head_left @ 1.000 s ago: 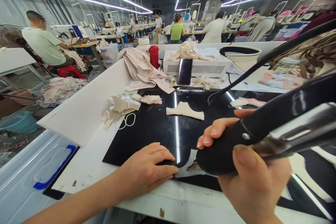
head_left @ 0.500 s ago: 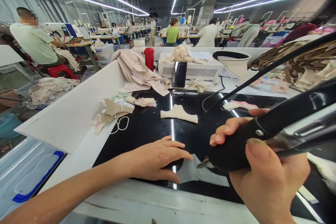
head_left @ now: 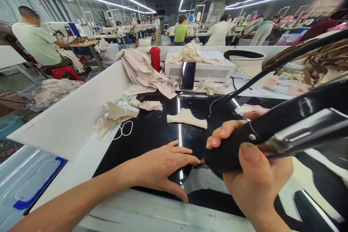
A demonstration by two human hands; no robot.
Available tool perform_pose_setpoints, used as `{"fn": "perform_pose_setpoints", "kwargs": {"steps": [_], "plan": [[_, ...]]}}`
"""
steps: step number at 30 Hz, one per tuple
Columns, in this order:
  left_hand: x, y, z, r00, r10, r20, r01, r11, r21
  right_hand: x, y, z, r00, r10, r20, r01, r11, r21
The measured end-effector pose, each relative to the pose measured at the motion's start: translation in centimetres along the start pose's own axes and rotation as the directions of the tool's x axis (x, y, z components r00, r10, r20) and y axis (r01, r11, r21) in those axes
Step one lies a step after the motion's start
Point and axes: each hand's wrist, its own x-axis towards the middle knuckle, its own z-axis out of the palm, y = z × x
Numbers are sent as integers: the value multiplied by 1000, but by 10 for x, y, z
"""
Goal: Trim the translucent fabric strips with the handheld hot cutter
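My left hand [head_left: 164,166] lies flat with its fingers spread on the glossy black table top [head_left: 141,141]. Its index fingertip touches the upper edge of a thin, translucent grey piece [head_left: 203,180]. Wrapped round a black corded hand tool [head_left: 231,150] with a silver metal strip, my right hand [head_left: 255,181] is just to the right of that fingertip. The tool's small metal tip points at the piece and is mostly hidden by its black body. Beyond both hands rests a cream, curved fabric piece [head_left: 187,118].
Beige scraps [head_left: 116,114] and white elastic loops [head_left: 126,129] lie at the left by a white side panel [head_left: 73,116]. A phone [head_left: 187,75] leans on a vented white box [head_left: 201,71]. The black cable [head_left: 252,79] arches across the right. Several people sit at sewing tables behind.
My right hand and the tool have moved left, closer to my left fingertip. The left hand has barely moved; its thumb has slid slightly down.
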Motion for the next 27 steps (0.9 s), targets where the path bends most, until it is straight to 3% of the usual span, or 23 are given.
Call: {"fn": "perform_pose_setpoints", "kwargs": {"steps": [27], "plan": [[-2,-2,7,1000,-3,-28,4,999,52,-20,-9,7,997,55,53,-58,996,72]]}}
